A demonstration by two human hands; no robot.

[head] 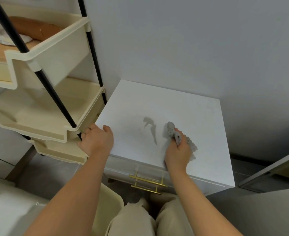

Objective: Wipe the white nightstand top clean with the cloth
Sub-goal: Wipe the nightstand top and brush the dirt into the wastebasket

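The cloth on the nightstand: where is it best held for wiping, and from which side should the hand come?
Grip the gray cloth at its bunched middle, as the right hand does now, coming from above and from the front edge. A loose end sticks out toward the gray smear, so it can sweep left over the white nightstand top.

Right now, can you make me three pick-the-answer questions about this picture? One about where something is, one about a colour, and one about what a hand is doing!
1. Where is the grey smear?
A. On the nightstand top
B. On the floor
C. On the wall

2. What colour are the drawer handles?
A. Black
B. Gold
C. Red

3. What is the right hand doing?
A. Hanging empty
B. Pulling a drawer
C. Gripping the cloth

Answers: 1 A, the smear lies on the white top, left of the cloth. 2 B, the bars shine gold. 3 C, its fingers close around the bunched grey cloth.
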